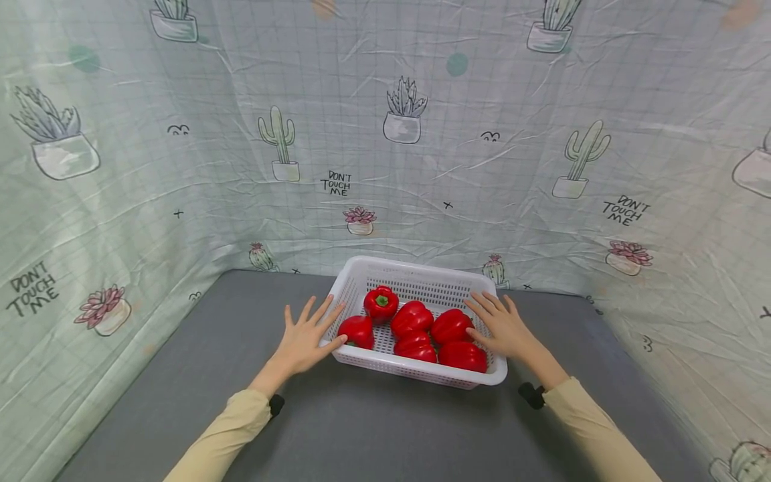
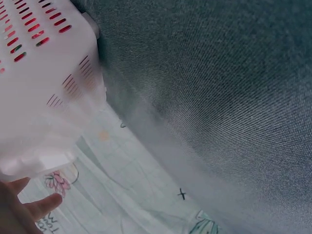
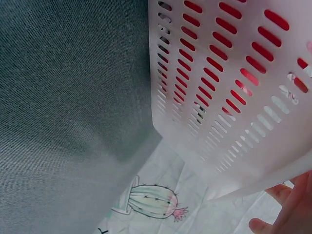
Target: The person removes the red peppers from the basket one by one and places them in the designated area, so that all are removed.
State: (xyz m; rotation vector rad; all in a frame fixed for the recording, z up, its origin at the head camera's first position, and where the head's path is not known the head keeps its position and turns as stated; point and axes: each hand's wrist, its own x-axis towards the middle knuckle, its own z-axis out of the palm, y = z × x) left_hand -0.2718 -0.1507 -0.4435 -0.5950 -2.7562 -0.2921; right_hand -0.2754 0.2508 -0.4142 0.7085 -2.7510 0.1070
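Note:
A white slotted plastic basket (image 1: pixel 397 367) stands on the grey table and holds several red bell peppers (image 1: pixel 412 318). At its left end, my left hand (image 1: pixel 306 338) is spread with straight fingers over the rim, holding nothing. On the opposite end my right hand (image 1: pixel 502 328) reaches over the rim, fingers extended and apart, close to the rightmost peppers. From the left wrist, the basket's side wall (image 2: pixel 44 92) shows with fingertips (image 2: pixel 46 205) by its rim. The right wrist view has the slotted wall (image 3: pixel 219 73) with red peppers behind the slots.
The grey table (image 1: pixel 385 428) extends in front of the basket and to both sides. A pale curtain (image 1: pixel 337 80) printed with cacti and plant pots hangs behind and along both sides. Each wrist carries a small black device (image 1: pixel 532 395).

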